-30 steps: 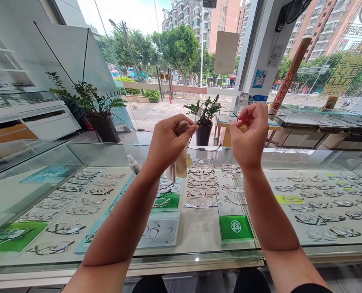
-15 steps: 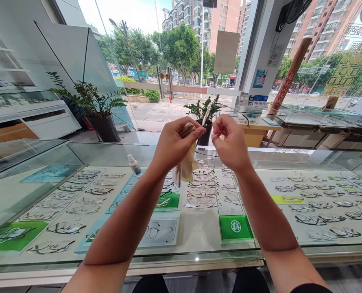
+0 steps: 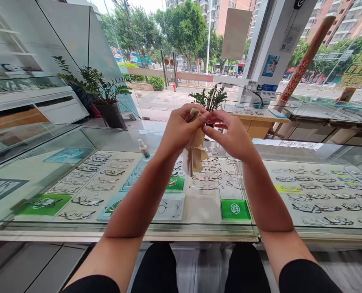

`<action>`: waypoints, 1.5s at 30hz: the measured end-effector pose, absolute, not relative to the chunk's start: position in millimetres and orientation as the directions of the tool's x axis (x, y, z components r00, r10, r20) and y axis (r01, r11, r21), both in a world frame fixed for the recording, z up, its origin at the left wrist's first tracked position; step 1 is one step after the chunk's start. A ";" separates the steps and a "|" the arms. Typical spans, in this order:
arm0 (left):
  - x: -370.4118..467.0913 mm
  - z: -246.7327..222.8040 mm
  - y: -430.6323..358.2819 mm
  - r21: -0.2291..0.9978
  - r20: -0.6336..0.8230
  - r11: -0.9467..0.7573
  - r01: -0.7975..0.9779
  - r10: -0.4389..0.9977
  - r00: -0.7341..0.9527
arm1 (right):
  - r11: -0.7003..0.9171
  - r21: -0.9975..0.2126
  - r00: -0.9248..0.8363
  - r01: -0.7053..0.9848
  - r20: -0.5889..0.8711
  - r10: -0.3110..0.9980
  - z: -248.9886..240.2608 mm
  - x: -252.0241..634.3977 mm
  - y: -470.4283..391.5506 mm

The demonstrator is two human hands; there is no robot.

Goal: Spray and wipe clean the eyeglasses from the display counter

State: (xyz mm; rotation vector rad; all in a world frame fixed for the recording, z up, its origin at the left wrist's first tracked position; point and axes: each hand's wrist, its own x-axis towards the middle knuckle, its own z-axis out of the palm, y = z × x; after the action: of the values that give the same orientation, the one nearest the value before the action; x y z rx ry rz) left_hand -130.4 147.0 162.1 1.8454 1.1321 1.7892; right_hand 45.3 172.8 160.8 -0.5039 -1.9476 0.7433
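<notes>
My left hand (image 3: pixel 184 128) is closed around a beige cleaning cloth (image 3: pixel 196 156), whose loose end hangs below the fingers. My right hand (image 3: pixel 230 132) meets it, thumb and fingertips pinched together against the left fingertips. Between them the held part is hidden and too small to name. A thin pale strip (image 3: pixel 212 99) sticks up from where the fingers meet; I cannot tell which hand grips it. Both hands are raised above a glass display case (image 3: pixel 199 226) with rows of eyeglasses (image 3: pixel 206 183) inside.
A small white spray bottle (image 3: pixel 143 149) stands on the case to the left. Green boxes (image 3: pixel 235 209) lie under the glass. Beyond are a potted plant (image 3: pixel 107 110), a desk lamp (image 3: pixel 257 95) on a wooden table (image 3: pixel 257 126), and large windows.
My right hand has come left to touch the left fingertips; a gap separated them before. The cloth stays in my left hand. The view has tipped downward, showing my knees.
</notes>
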 end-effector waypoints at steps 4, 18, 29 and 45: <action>-129.6 152.2 145.0 0.835 0.544 -0.519 0.185 0.830 -0.125 | 0.698 -0.716 -0.437 0.027 0.619 0.652 151.6 38.0 171.0; -147.3 55.0 174.7 0.991 -0.102 0.094 -0.092 0.991 -0.088 | 0.170 -0.937 -0.257 -0.306 0.253 0.933 63.9 63.6 214.1; -170.3 27.4 192.0 0.789 0.057 0.049 0.612 0.986 -0.154 | 0.053 -0.891 -0.306 -0.450 0.210 0.929 51.2 66.6 230.3; -298.0 16.0 200.8 0.765 0.012 0.554 0.329 0.499 -0.867 | 0.121 -0.857 -0.341 -0.500 0.324 0.882 46.6 59.9 221.2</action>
State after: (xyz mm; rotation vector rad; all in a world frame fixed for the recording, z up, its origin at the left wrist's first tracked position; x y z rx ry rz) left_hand -298.0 200.8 16.0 0.6975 2.5818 1.2066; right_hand 59.9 221.2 46.6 -0.4397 -1.2234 1.5107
